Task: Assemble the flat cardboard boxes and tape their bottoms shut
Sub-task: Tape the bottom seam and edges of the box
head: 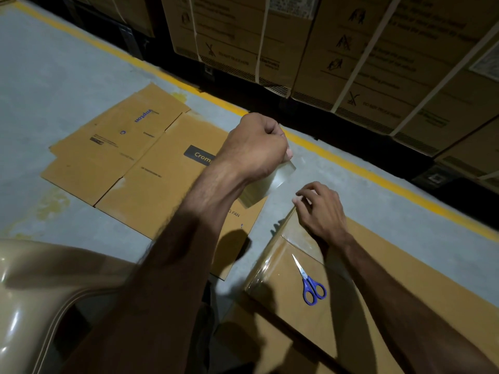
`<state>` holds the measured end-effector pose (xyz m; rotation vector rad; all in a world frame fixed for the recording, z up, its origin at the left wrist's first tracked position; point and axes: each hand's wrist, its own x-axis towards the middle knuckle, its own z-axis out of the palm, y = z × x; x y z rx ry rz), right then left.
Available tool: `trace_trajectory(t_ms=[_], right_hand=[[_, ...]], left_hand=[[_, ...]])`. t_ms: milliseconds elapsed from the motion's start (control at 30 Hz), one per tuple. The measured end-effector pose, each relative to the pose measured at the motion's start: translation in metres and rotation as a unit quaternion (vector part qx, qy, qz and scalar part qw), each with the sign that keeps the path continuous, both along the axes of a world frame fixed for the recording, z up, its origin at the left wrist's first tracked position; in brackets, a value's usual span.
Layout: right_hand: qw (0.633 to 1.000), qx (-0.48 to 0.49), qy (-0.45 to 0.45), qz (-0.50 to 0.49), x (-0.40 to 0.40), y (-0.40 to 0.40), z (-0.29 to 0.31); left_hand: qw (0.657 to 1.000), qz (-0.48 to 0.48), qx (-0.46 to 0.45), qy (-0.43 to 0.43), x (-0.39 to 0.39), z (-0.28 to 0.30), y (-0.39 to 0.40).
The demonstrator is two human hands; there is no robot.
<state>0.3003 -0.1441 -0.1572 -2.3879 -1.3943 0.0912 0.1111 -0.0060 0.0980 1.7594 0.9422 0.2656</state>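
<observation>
**Tape stretched toward the box corner**

From the head camera we see our left hand (256, 147) raised above the floor (67, 76), fingers clenched around something we cannot make out, most likely the tape roll, which the fist hides. A clear strip of tape (266, 182) runs from under that fist down toward the assembled box (310, 314) at the lower right. We judge the hand is held high to keep the strip taut and off the cardboard until it is lined up.

Our right hand (321, 211) rests at the far corner of the box, fingers loosely bent and pressing there, grasping nothing. That seems meant to anchor the strip's end and steady the box. Glossy tape already covers the near-left edge of the box's upturned face.

The scissors (310, 286) lie on that same face near its left edge, within reach of either hand, sensibly placed for cutting the strip.

Flat boxes (129, 155) lie spread on the floor to the left, between the yellow line (378, 176) and us, waiting their turn. Strapped cartons (351, 49) stand beyond the line.
</observation>
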Motion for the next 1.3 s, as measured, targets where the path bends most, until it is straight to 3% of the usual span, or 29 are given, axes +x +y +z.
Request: trace_trajectory(t_ms=[67, 200, 300, 633, 867, 1067, 1300], right_hand=[[0.997, -0.027, -0.058, 0.050, -0.002, -0.017, 0.003], [0.979, -0.107, -0.089, 0.150, -0.017, -0.021, 0.017], [0.959, -0.178, -0.073, 0.206, -0.037, -0.015, 0.023], [0.928, -0.209, -0.028, 0.307, -0.116, -0.047, 0.027], [0.919, -0.217, -0.032, 0.327, -0.148, -0.053, 0.024], [0.887, -0.258, -0.025, 0.382, -0.161, -0.057, 0.024], [0.914, -0.211, -0.089, 0.334, -0.110, -0.054, 0.034]], left_hand=[[1.000, 0.001, 0.003, -0.008, -0.002, 0.001, 0.001], [1.000, 0.000, 0.008, -0.010, -0.005, 0.005, 0.000], [1.000, -0.003, 0.011, -0.011, -0.008, 0.004, 0.003], [0.999, -0.012, 0.027, -0.016, -0.013, 0.011, 0.001], [0.999, -0.013, 0.031, -0.027, -0.016, 0.014, -0.005], [0.999, -0.023, 0.030, -0.021, -0.015, 0.017, -0.008], [0.999, -0.031, 0.030, -0.023, -0.009, 0.015, -0.015]])
